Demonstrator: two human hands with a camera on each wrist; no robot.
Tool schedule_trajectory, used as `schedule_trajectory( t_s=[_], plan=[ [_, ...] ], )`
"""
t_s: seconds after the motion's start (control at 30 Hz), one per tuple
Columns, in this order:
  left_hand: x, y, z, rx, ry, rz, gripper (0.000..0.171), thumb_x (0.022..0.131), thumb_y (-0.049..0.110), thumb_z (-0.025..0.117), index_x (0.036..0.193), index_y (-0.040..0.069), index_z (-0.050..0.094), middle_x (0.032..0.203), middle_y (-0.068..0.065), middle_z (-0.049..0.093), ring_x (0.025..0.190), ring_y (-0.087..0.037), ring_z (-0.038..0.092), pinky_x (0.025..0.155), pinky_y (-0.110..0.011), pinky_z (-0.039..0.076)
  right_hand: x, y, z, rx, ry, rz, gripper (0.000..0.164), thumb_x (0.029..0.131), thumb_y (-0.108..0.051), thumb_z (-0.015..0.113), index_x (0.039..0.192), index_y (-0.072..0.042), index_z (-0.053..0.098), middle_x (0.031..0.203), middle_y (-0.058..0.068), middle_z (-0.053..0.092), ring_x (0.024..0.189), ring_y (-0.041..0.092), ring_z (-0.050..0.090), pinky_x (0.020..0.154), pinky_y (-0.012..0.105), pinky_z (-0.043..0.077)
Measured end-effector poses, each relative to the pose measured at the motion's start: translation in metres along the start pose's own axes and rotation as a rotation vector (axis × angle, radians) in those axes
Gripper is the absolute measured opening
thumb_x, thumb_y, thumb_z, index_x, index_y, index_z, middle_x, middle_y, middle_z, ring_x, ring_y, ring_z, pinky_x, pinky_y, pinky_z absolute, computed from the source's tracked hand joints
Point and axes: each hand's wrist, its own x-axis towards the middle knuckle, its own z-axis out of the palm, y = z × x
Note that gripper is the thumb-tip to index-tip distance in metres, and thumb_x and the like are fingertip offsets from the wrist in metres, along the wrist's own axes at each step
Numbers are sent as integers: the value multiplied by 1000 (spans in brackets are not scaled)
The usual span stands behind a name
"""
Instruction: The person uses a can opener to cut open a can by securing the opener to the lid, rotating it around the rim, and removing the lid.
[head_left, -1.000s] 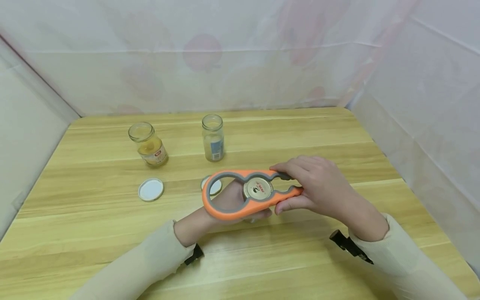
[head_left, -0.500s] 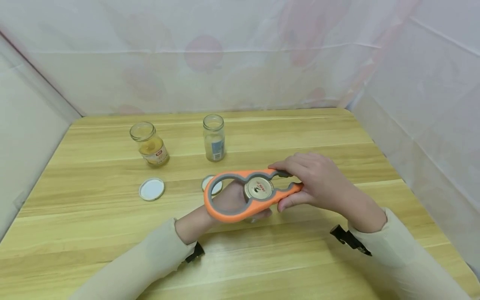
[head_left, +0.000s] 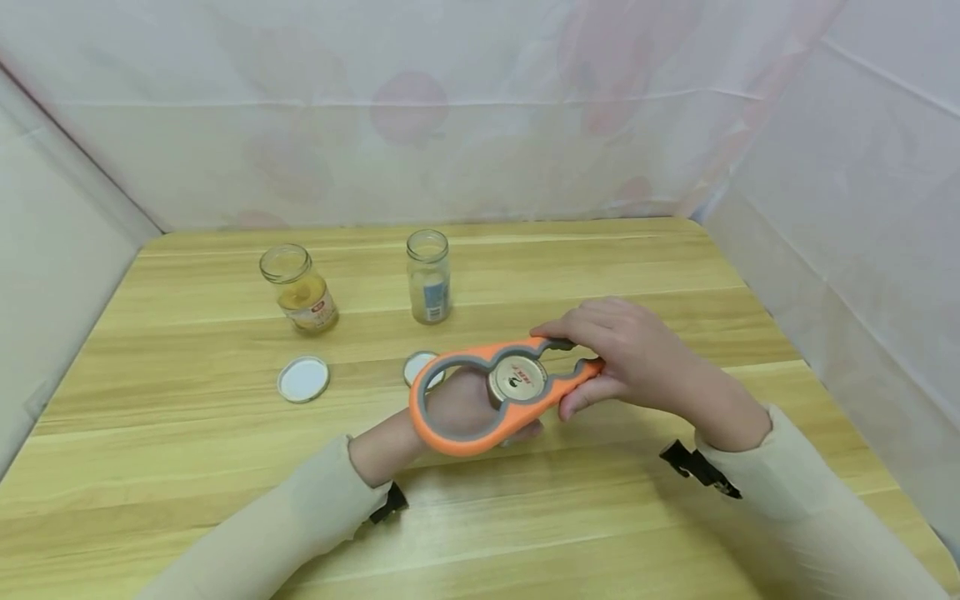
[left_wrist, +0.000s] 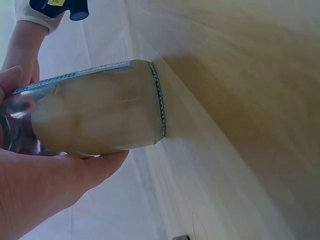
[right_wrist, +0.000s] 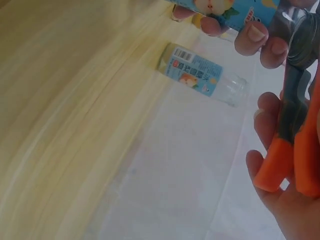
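Observation:
My left hand [head_left: 459, 400] grips a glass jar [left_wrist: 95, 110] with pale contents and a blue fruit label. The jar stands upright on the table, its gold lid [head_left: 517, 379] facing up. Around that lid sits the middle opening of an orange-and-grey jar opener [head_left: 525, 412]. My right hand [head_left: 626, 346] holds the opener's two handles, thumb on the near one and fingers over the far one. The opener's big loop lies above my left hand and wrist. In the head view, the hand and opener hide most of the jar's body.
An open jar with yellow contents [head_left: 307, 307] stands at the back left. Another open jar with a blue label [head_left: 429, 287] stands at the back middle. One white-lined lid [head_left: 303, 379] lies at left; a second lid [head_left: 420, 367] is partly behind the opener.
The opener has turned slightly counterclockwise in the head view: my right hand has shifted a little away from me, and the loop end has swung nearer. My left hand stays about in place.

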Motion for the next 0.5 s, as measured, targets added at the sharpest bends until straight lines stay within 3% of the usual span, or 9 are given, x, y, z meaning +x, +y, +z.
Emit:
schedule_trajectory(
  t_s=[0.03,0.07,0.13,0.27,0.37,0.4,0.5],
  plan=[
    [0,0,0,-149,8,-8,48,108,21,34,155,10,28,139,2,54,122,-7,53,107,-24,39,1,1,-1,11,-5,-4,85,66,-75,66,126,-15,67,100,-14,68,79,4,54,76,30,48],
    [-1,1,2,-237,16,-15,43,108,21,33,151,12,36,136,1,57,118,-9,56,105,-26,42,2,2,-1,22,-10,-9,85,66,-75,66,127,-15,66,101,-14,68,81,4,55,79,31,48],
    [-1,3,2,-266,24,-19,38,109,16,26,141,12,45,130,0,60,113,-12,60,103,-27,45,3,4,-2,38,-25,-26,85,67,-73,65,129,-15,65,105,-14,68,81,5,53,84,33,48],
    [2,7,1,-475,76,-188,36,109,31,36,134,12,54,117,-3,67,103,-14,65,96,-25,49,7,8,-3,57,-56,-77,83,71,-70,63,130,-12,64,114,-10,69,91,10,57,100,46,45],
    [7,9,-1,-606,138,-278,50,105,44,47,141,9,50,110,-4,70,96,-12,66,90,-19,49,10,10,-5,70,-80,-111,81,75,-67,61,131,-8,63,121,-5,69,104,15,63,110,55,37],
    [8,9,-1,-551,135,-262,53,106,42,44,146,8,43,110,-3,70,96,-10,66,89,-17,48,10,10,-6,81,-88,-118,81,75,-65,61,131,-7,63,122,-4,69,107,17,64,112,55,35],
    [11,7,-4,-131,117,-140,52,108,24,31,155,0,26,114,3,68,98,-3,62,89,-14,44,12,12,-7,103,-107,-126,80,75,-63,62,132,-7,62,123,-3,68,111,16,65,116,53,30]
  ],
)
